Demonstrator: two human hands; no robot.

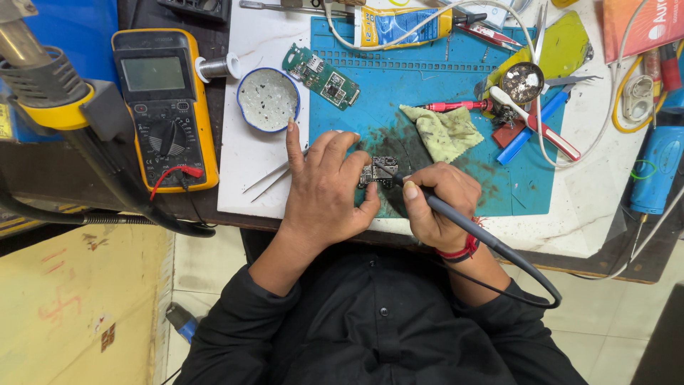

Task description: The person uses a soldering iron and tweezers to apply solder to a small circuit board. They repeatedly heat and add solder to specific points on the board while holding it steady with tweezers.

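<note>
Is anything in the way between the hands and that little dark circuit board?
Nothing visible is. The left hand already pinches the small dark circuit board on the blue mat, and the right hand holds the soldering iron with its tip on the board. The yellow cloth lies off to the side.

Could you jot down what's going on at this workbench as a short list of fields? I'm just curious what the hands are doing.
Left hand: fingers pinning a small dark circuit board to the blue mat
Right hand: holding a soldering iron, tip on that board
Tweezers: partly under the left hand
Beside the board: yellow-green cloth
Farther back: green circuit board, round tin
Left of the mat: yellow multimeter
</note>
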